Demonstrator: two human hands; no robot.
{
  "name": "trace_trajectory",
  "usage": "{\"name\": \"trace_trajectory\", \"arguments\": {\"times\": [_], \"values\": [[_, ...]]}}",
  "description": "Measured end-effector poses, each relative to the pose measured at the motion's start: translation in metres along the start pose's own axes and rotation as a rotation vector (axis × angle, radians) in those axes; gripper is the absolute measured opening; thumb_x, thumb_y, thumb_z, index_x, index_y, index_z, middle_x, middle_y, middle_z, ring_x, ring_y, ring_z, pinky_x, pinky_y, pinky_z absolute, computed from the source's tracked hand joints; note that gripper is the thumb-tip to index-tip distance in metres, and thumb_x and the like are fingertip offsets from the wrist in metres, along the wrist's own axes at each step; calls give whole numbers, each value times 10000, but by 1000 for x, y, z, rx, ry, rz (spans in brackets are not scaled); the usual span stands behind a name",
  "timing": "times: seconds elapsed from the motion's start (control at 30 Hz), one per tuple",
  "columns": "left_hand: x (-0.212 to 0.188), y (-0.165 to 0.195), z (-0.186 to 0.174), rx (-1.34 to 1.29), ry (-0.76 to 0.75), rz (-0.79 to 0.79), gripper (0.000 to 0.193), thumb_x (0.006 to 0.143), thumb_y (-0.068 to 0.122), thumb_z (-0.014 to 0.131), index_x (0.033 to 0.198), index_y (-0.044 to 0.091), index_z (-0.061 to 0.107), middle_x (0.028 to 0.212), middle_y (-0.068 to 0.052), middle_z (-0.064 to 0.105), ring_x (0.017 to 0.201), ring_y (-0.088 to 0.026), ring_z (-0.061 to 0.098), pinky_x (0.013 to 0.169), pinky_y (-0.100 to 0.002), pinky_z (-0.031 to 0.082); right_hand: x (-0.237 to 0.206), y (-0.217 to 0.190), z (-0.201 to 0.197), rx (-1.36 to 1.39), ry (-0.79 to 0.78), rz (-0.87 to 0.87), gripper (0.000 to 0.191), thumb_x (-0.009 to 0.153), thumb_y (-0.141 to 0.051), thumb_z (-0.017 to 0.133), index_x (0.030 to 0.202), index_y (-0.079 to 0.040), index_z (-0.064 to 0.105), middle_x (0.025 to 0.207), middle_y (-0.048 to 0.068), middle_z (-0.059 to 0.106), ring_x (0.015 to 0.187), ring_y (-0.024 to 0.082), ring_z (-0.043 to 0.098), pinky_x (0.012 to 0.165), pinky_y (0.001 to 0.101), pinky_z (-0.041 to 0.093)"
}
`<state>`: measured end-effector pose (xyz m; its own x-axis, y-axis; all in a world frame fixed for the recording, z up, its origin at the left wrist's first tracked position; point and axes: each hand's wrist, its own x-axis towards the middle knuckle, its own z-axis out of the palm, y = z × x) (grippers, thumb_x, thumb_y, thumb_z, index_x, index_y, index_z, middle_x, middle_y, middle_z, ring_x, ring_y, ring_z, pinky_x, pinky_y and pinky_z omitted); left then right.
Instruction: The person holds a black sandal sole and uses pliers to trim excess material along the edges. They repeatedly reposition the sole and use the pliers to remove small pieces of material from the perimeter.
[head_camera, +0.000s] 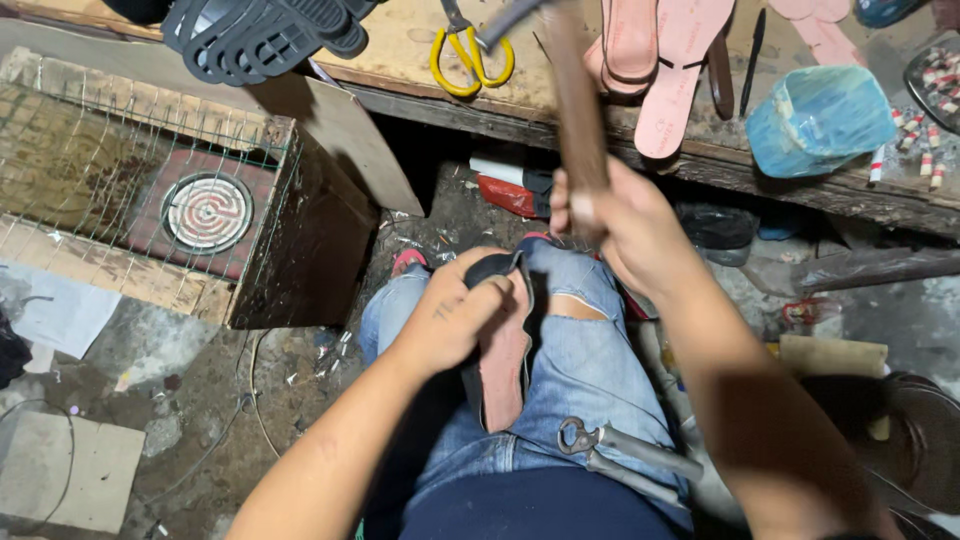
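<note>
**Hammer raised over a sole on the lap**

Head view: the left hand (455, 318) curls its fingers (488, 292) tight over the top edge of a sole (503, 350), pinning it on the jeans (580, 360) between the knees. The right hand (620, 225) is fisted round the wooden handle of a hammer (578, 100), lifted above the sole toward the bench (640, 150). Pliers (625, 452) lie on the right thigh. Yellow scissors (470, 55) and pink soles (665, 60) rest on the bench.
</note>
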<state>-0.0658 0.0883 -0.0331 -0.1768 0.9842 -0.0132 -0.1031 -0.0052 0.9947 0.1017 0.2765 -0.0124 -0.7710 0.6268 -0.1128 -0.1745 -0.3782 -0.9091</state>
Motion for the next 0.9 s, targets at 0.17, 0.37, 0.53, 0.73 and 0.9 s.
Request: {"name": "trace_trajectory", "arguments": {"times": [0.17,0.37,0.53,0.73,0.9], "values": [[9,-44,-20,32,73,-5,351,982,188,572,1245,-27,659,1059,-35,690,988,-126,629,907,-293,527,-80,-1,14,-415,74,-38,375,931,-111,653,1275,-29,529,837,50,604,690,148,616,624,327,531],[19,-69,-27,-527,62,-192,432,977,280,580,1315,14,629,1105,-68,725,1011,-187,682,930,-354,552,-104,16,42,-894,172,201,318,899,-225,715,1167,-78,630,687,8,621,602,105,597,554,283,497],[22,-80,-32,-902,7,-302,710,1029,662,428,1192,9,657,1034,-126,744,909,-239,722,848,-395,584,-108,12,46,-608,103,-99,338,971,-259,663,1217,-36,596,811,28,613,714,102,585,645,257,504],[25,-84,-31,-831,123,-305,593,1042,541,427,1267,51,673,1097,-108,745,951,-214,717,891,-368,580,-77,25,73,-1275,145,14,372,937,-280,706,1182,-1,673,988,173,717,905,280,665,770,404,527],[27,-86,-36,-913,154,-332,545,1083,486,421,1300,37,642,1104,-113,735,960,-221,721,885,-375,581,-86,0,80,-1075,54,-7,381,935,-332,644,1159,-24,656,989,180,781,951,337,753,821,459,564]]}}
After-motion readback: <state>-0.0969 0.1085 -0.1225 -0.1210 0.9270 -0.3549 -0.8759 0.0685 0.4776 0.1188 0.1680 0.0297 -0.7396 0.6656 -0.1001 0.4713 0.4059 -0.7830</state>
